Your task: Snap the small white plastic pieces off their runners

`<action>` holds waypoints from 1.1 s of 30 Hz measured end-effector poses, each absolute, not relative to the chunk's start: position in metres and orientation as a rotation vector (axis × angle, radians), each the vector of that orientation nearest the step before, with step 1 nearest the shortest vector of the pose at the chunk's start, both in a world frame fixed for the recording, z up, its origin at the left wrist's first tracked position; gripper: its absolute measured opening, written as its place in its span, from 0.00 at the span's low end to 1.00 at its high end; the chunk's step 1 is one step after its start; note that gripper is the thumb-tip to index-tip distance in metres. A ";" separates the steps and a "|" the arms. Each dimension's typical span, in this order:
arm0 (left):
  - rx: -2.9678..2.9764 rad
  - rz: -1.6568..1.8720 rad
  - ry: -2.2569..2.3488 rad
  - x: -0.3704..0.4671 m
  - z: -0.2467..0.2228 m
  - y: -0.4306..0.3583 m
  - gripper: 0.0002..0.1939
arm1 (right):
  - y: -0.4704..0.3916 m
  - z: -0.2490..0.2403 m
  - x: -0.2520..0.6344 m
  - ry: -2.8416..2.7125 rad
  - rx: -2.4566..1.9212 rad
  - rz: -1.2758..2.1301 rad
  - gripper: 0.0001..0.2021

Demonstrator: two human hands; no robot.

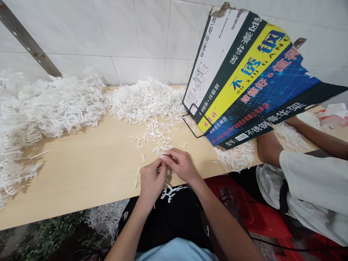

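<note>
My left hand (152,177) is closed in a pinch near the front edge of the table. Fingers bent, my right hand (181,165) meets it at the fingertips, closed on small white prongs. A white branched plastic sprig (170,193) shows just below both hands, over the dark clothing on my lap. Its upper part is hidden by my fingers. Just beyond my fingertips lie loose white plastic pieces (160,136), thin and forked. They trail back to a larger heap (148,98) by the wall.
A big pile of white branched pieces (54,101) covers the table's left side. A printed cardboard sheet (244,79) stands at right in a black wire holder (191,127). Beyond it, another person's arm (269,146) rests at the table (89,170), near a red stool (244,206).
</note>
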State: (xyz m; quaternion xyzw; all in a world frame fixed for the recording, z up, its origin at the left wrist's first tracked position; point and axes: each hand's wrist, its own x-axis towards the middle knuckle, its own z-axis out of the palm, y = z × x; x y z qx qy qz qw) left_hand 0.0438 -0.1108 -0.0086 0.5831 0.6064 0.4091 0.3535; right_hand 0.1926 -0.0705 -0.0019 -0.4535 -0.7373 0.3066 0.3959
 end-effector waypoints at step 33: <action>1.199 1.209 1.433 0.035 -0.011 -0.113 0.22 | -0.060 -0.010 0.190 -1.555 -1.308 0.731 0.14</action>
